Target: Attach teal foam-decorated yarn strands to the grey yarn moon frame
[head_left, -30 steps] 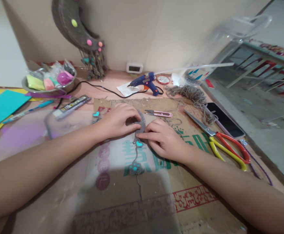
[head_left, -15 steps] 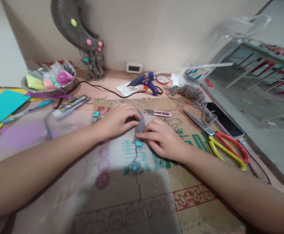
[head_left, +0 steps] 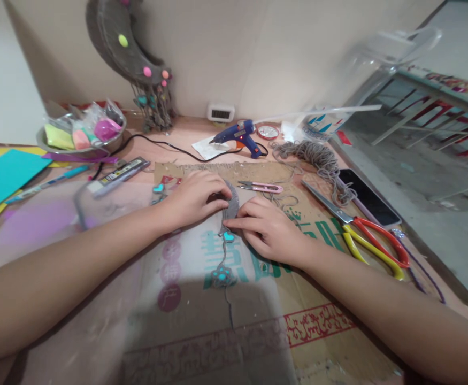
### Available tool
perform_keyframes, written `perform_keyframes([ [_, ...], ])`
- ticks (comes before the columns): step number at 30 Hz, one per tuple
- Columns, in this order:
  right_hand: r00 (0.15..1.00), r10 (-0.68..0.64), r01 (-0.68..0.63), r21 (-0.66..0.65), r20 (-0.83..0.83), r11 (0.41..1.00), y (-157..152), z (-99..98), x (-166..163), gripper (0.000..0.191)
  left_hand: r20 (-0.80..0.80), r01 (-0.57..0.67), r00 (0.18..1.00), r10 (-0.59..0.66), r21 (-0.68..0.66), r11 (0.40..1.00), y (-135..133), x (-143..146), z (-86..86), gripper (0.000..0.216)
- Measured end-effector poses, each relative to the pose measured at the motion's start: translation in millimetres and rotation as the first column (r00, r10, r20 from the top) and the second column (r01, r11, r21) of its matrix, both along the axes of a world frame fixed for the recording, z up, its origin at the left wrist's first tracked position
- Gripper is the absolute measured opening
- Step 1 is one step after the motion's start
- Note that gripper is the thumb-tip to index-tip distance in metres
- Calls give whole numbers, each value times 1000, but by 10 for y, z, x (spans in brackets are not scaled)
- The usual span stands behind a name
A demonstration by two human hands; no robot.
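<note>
A small grey twine-wrapped crescent (head_left: 232, 203) lies on the printed cardboard sheet (head_left: 258, 299). My left hand (head_left: 193, 199) has its fingers curled over the crescent's left side and presses it down. From the right, my right hand (head_left: 268, 227) pinches its lower tip with thumb and forefinger. A grey cord hangs from that tip toward me, carrying a small teal heart (head_left: 228, 236) and a teal-dotted round pendant (head_left: 222, 276).
Pink thread snips (head_left: 262, 186) lie just beyond my hands. Red-and-yellow scissors (head_left: 362, 233), a phone (head_left: 369, 198) and a heap of grey twine (head_left: 317, 156) sit right. A blue glue gun (head_left: 239, 137), a bowl of clay packets (head_left: 82, 133) and a larger decorated crescent (head_left: 125, 48) stand behind.
</note>
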State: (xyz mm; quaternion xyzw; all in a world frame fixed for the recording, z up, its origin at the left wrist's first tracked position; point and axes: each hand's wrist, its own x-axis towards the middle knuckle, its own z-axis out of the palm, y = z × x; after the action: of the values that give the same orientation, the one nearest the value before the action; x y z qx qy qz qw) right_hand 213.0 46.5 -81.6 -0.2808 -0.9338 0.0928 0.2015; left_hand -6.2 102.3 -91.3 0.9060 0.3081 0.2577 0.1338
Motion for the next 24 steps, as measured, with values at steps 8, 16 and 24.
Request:
perform_keyframes([
  [8, 1000, -5, 5, -1, -3, 1000, 6, -7, -1, 33, 9, 3, 1000, -3, -21, 1000, 3, -8, 1, 16],
  [16, 1000, -4, 4, -5, -4, 1000, 1, 9, -3, 33, 11, 16, 1000, -16, -43, 999, 1, -6, 2, 16],
  [24, 1000, -11, 10, -31, -16, 999, -9, 13, 1, 33, 10, 18, 1000, -18, -45, 999, -38, -3, 28, 14],
])
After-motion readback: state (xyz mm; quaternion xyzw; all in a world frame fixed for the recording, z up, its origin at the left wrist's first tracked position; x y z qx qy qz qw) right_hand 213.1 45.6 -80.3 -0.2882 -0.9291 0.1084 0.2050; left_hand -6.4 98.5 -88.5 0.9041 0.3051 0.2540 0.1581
